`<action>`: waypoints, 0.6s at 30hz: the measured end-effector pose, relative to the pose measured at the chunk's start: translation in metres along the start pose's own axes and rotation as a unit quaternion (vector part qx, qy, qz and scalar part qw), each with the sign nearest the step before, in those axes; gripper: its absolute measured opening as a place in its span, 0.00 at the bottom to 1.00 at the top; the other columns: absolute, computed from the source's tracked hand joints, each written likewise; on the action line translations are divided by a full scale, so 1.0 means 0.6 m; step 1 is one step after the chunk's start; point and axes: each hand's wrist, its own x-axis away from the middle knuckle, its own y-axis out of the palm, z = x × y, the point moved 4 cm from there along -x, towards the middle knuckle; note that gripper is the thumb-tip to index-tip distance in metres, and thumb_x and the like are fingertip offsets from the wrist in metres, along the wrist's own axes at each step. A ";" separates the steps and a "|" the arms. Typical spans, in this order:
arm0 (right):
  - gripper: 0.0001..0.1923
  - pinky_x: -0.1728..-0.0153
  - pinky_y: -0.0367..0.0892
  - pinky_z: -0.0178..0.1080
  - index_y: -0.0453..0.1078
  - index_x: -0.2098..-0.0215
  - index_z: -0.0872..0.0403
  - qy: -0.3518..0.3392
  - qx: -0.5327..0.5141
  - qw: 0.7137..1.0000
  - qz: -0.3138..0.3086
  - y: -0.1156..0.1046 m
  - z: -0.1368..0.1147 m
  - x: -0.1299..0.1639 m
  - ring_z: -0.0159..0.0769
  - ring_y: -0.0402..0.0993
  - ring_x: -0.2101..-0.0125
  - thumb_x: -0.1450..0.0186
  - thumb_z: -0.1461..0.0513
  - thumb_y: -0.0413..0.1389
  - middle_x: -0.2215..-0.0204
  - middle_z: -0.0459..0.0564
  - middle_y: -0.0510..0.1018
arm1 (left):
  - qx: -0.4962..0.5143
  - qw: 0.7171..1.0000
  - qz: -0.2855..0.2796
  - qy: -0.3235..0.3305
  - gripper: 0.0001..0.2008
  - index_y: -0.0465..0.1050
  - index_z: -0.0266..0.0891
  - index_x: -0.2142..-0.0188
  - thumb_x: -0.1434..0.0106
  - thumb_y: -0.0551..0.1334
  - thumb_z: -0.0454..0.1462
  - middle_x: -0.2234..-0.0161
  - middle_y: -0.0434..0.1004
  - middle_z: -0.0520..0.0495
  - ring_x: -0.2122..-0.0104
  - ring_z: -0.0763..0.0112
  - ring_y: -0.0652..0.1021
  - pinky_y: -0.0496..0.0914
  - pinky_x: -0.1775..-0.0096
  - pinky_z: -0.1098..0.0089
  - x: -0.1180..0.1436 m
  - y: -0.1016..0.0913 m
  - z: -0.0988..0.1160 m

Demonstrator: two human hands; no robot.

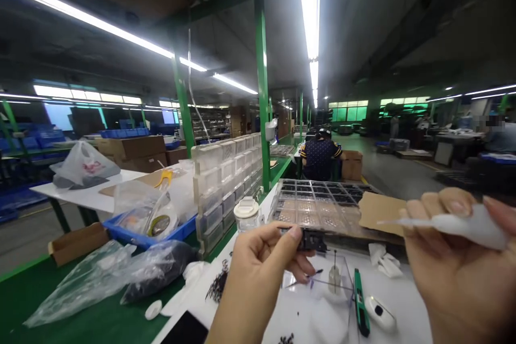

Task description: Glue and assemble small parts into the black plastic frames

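Between thumb and fingers, my left hand (266, 263) grips a small black plastic part (313, 239) over the white work surface. My right hand (439, 258), raised at the right and partly blurred, is closed on a white squeeze bottle (471, 227) whose thin nozzle points left toward that part, a gap away from it. Behind the nozzle shows a brown cardboard piece (374, 212); I cannot tell whether it touches my fingers. Below the left hand stands a clear plastic box (342, 274) with a small bottle (334, 278) seen by its wall.
A clear compartment tray (308, 205) lies ahead. A green utility knife (360, 301) and a white oval device (380, 313) lie at right. Small dark parts (220, 282), a lidded jar (246, 214), drawer units (226, 183) and a blue bin (181, 236) are left. A person (320, 155) sits beyond.
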 end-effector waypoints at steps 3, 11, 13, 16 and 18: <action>0.19 0.79 0.44 0.43 0.60 0.76 0.50 0.015 -0.032 0.999 0.011 -0.014 -0.001 -0.002 0.34 0.46 0.79 0.27 0.55 0.46 0.76 0.43 0.48 | -0.021 0.998 -0.054 -0.026 0.17 0.78 0.35 0.77 0.36 0.69 0.43 0.81 0.80 0.46 0.79 0.74 0.76 0.67 0.73 0.77 -0.034 0.033 0.014; 0.20 0.79 0.56 0.40 0.70 0.73 0.52 0.013 -0.002 0.999 -0.053 -0.040 0.023 -0.009 0.35 0.60 0.78 0.28 0.52 0.49 0.79 0.47 0.60 | 0.061 0.990 -0.095 -0.081 0.17 0.77 0.34 0.80 0.43 0.72 0.45 0.85 0.76 0.48 0.85 0.77 0.72 0.64 0.79 0.79 -0.085 0.059 -0.024; 0.19 0.81 0.55 0.39 0.70 0.76 0.52 0.008 -0.029 0.999 -0.042 -0.024 0.028 -0.009 0.33 0.60 0.79 0.30 0.53 0.52 0.80 0.46 0.61 | 0.075 0.987 -0.114 -0.090 0.17 0.77 0.35 0.80 0.45 0.73 0.45 0.86 0.75 0.48 0.86 0.78 0.71 0.64 0.80 0.79 -0.089 0.061 -0.027; 0.20 0.81 0.54 0.38 0.68 0.79 0.53 0.018 -0.057 0.998 -0.010 0.008 0.037 -0.007 0.31 0.57 0.81 0.30 0.56 0.54 0.81 0.45 0.61 | 0.092 0.983 -0.130 -0.097 0.16 0.77 0.35 0.79 0.46 0.74 0.44 0.86 0.74 0.49 0.86 0.78 0.71 0.64 0.81 0.80 -0.092 0.057 -0.027; 0.21 0.82 0.52 0.37 0.67 0.81 0.53 0.025 -0.062 0.998 0.000 0.028 0.043 -0.006 0.30 0.54 0.82 0.30 0.56 0.55 0.82 0.43 0.59 | 0.097 0.981 -0.129 -0.104 0.14 0.78 0.36 0.78 0.45 0.74 0.43 0.86 0.73 0.51 0.86 0.78 0.71 0.64 0.82 0.80 -0.094 0.051 -0.028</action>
